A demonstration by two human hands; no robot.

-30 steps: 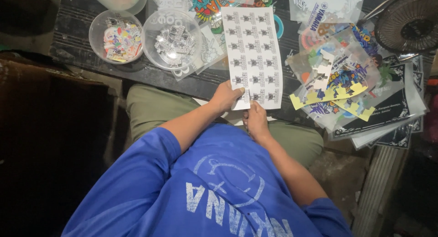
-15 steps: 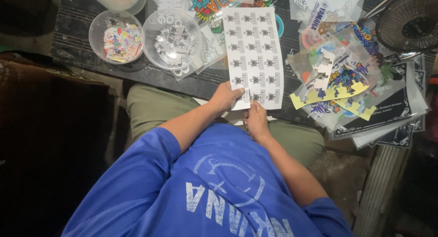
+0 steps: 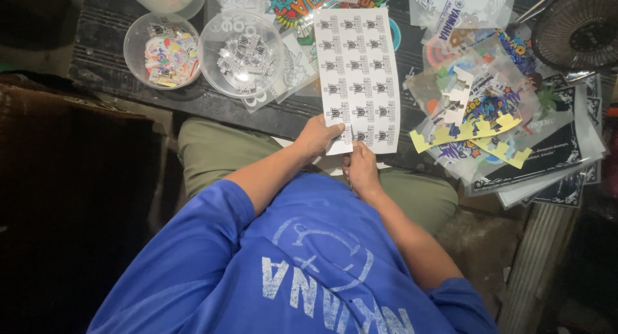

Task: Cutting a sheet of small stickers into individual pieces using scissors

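Compared with the earlier frames, almost nothing has shifted: the white sticker sheet (image 3: 358, 76) sits at the same slight tilt in the upper centre of the frame, and both hands grip its lower edge as before.

The sheet carries rows of small dark printed stickers and lies over the front edge of the dark table (image 3: 103, 64). The left hand (image 3: 317, 136) clamps the lower left corner, thumb on top and fingers beneath, which keeps the sheet flat and steady. The right hand (image 3: 362, 168) pinches at the bottom edge near the sheet's middle, fingertips meeting at a sticker in the last row; whether one is lifted cannot be told. Holding the near edge over the lap keeps the bottom row within reach of both hands.

Upper left of the frame: a clear round bowl (image 3: 241, 53) of cut dark stickers stands just left of the sheet, and a second clear bowl (image 3: 161, 49) of coloured stickers touches it on the far side. Right of the sheet, a loose pile of coloured sticker sheets and clear sleeves (image 3: 479, 109) spreads towards the right edge, with yellow backing strips (image 3: 476, 133) on top. A round fan grille (image 3: 579, 25) occupies the upper right corner. These also match the earlier frames in position
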